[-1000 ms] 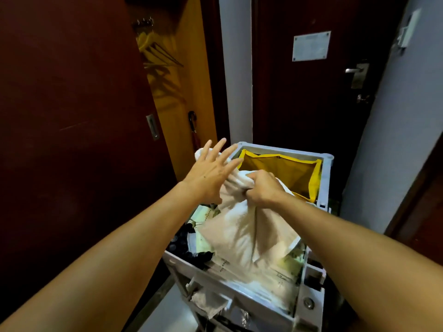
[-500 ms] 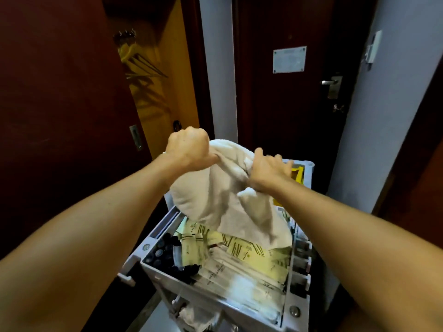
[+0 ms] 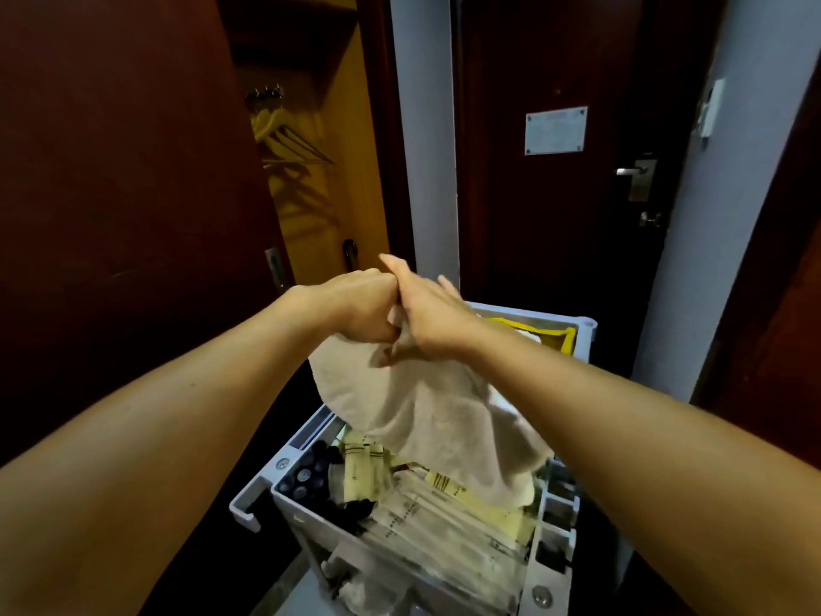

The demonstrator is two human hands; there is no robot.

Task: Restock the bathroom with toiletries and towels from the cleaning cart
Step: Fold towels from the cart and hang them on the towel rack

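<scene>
Left hand (image 3: 362, 306) clenched in a fist round a bunched top fold of the towel (image 3: 426, 420). Right hand (image 3: 426, 320) pressed against the left, thumb and lower fingers (image 3: 391, 355) pinching the same cloth, upper fingers extended. Towel: cream terry, soft and nubby, hanging in a rounded drape over the cleaning cart (image 3: 284, 471). Cart: grey moulded plastic, rectangular tray. Beneath the towel, flat glossy sachets (image 3: 444, 522) with yellow print; dark round bottle caps (image 3: 306, 480) along the left edge. Yellow fabric bag (image 3: 566, 340) at the far right corner.
</scene>
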